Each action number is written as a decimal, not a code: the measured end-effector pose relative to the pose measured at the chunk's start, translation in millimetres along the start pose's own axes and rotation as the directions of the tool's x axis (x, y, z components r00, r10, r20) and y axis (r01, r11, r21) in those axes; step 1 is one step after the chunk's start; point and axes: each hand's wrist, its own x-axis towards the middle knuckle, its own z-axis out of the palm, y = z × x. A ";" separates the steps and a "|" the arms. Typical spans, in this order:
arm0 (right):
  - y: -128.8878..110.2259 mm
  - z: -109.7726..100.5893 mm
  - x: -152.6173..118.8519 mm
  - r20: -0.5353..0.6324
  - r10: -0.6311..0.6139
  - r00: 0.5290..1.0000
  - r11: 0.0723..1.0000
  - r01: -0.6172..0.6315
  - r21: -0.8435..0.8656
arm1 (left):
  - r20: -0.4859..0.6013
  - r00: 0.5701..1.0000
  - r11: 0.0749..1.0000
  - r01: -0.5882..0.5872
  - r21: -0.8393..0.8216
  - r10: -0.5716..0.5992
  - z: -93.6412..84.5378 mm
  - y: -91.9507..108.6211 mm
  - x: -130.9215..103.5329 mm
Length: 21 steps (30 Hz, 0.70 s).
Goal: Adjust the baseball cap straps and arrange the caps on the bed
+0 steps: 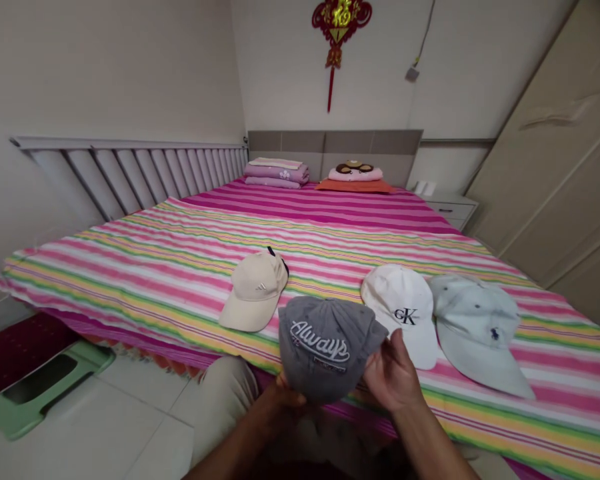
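Grey cap (323, 350), looks like cloth: my left hand (286, 401) curls closed on its lower left edge. My right hand (393, 375) sits half open at its right side, some fingertips hidden; cannot tell if it grips. Cap is up before the bed (180, 267)'s near edge. Probably light, soft-crowned, neither slippery nor fragile; best held by rim or brim. Beyond: beige cap (254, 288) left, white cap (395, 290) and pale cap (475, 330) right.

Left of the grey fabric cap (327, 350) sits a beige brimmed cap (254, 290); to its right, a white lettered cap (399, 303), then, farther right, a pale fabric cap (480, 327)!
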 end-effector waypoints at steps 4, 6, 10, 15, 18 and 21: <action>3.0 -3.9 -2.9 -0.011 0.072 0.997 0.997 -0.072 -0.004 | -0.009 0.998 0.994 -0.056 -0.091 0.056 -11.6 20.9 2.1; 4.5 -7.3 -6.4 -0.004 0.100 0.995 0.995 -0.100 -0.007 | 0.017 0.997 0.991 -0.072 -0.110 0.074 -14.8 37.1 5.0; 2.0 -11.4 -13.4 -0.009 0.134 0.991 0.991 -0.134 -0.026 | 0.150 0.984 0.994 -0.103 0.043 0.096 -11.7 68.1 12.5; -2.9 -13.1 -21.5 0.039 0.222 0.974 0.973 -0.219 -0.071 | 0.226 0.973 0.983 -0.006 0.184 -0.037 3.1 85.2 21.3; -0.5 -14.2 -23.8 0.033 0.220 0.975 0.973 -0.218 -0.072 | 0.215 0.977 0.994 -0.009 0.109 -0.015 10.9 83.3 23.7; 3.2 -15.4 -23.6 -0.028 0.187 0.982 0.981 -0.189 -0.055 | 0.218 0.975 0.999 -0.037 0.002 0.036 15.8 80.4 22.6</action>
